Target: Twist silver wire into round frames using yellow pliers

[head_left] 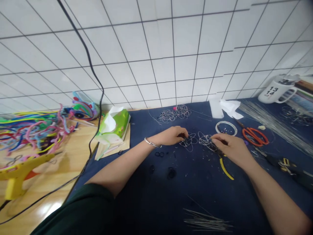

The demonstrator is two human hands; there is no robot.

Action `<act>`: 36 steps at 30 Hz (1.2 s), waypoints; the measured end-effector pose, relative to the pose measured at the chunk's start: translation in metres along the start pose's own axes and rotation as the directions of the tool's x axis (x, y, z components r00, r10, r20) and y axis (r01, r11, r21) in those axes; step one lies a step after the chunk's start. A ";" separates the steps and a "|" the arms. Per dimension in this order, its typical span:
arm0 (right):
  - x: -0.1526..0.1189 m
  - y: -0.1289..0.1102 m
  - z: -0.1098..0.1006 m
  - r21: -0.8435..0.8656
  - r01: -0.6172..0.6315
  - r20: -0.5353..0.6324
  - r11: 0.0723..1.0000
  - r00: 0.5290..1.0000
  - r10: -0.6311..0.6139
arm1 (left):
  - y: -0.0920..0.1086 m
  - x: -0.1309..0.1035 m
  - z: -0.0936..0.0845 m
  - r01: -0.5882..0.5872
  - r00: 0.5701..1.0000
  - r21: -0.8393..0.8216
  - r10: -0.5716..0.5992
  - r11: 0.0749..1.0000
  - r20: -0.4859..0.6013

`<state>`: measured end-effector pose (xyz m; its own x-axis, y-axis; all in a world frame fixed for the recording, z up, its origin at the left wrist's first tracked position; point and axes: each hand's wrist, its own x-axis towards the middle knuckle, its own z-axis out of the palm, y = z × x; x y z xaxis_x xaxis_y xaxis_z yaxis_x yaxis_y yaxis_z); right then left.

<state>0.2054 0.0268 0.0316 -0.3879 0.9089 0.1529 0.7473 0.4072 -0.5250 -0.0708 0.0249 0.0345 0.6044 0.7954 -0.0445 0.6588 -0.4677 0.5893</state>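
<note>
My left hand (174,135), with a silver bangle (152,142) at the wrist, is closed by its fingertips on a small tangle of looped thin wire (190,141). To its right, my right hand (231,147) pinches a second looped wire piece (205,140) between thumb and fingers. A narrow gap separates the two wire pieces, both just above or on the dark blue cloth (146,189). Under my right hand lies a tool with a yellow handle (226,169), its head mostly hidden. Behind the hands rests a bigger heap of looped wire (174,113).
Red-handled scissors (255,136) and a white ring-shaped dish (226,128) lie right of centre. Straight wires (207,221) are bundled in front; more (276,122) lie right. A mug (277,89), a tissue pack (114,124), a yellow glue gun (22,173) and a black cable (89,58) surround them.
</note>
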 end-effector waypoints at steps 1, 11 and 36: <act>0.000 0.000 0.000 -0.007 -0.002 -0.009 1.000 1.000 0.002 | -0.002 0.001 0.001 -0.012 1.000 0.005 0.012 1.000 -0.014; -0.005 -0.001 -0.012 -0.044 -0.002 -0.154 0.999 0.988 -0.005 | -0.010 0.000 -0.001 -0.109 0.994 -0.048 0.108 0.993 -0.016; -0.046 -0.072 0.059 -0.102 0.575 0.177 0.812 0.814 -0.554 | -0.001 -0.084 0.007 -0.003 1.000 -0.055 0.002 0.998 -0.016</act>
<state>0.1378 -0.0500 0.0129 -0.8249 0.4983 0.2669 0.4389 0.8622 -0.2532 -0.1196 -0.0444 0.0320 0.5989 0.8003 -0.0304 0.6310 -0.4481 0.6332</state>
